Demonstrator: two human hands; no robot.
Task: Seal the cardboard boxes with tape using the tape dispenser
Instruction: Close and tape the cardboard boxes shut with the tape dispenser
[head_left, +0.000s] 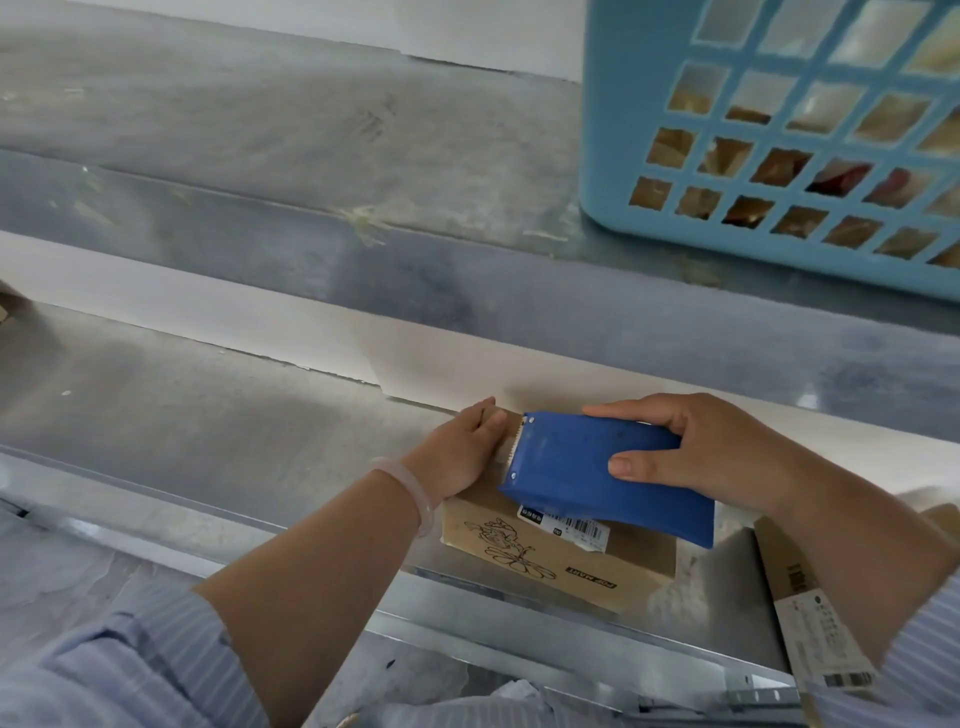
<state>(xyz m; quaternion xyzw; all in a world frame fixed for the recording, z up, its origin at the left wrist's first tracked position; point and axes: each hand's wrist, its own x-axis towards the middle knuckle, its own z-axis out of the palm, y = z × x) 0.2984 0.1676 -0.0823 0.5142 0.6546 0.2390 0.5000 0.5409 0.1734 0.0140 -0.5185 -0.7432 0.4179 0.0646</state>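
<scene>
Sleeves (130, 660) lowest in my feed; left hand (462, 452) curls over the far end of the box (550, 558), right hand (701, 447) wraps the dispenser (587, 467) lying on the box, on the shelf (208, 415). Risk: toothed blade (514, 447) sits right beside the left fingers (491, 422) (one jerk nicks them). Tape I can't make out; the seam hides under the dispenser.

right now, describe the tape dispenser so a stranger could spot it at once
Find the pale blue lattice basket on the upper shelf; below it, on the lower shelf, sits a cardboard box with a flower drawing. The tape dispenser rests on that box, gripped by the right hand: the only dark blue thing, with a toothed front edge.
</scene>
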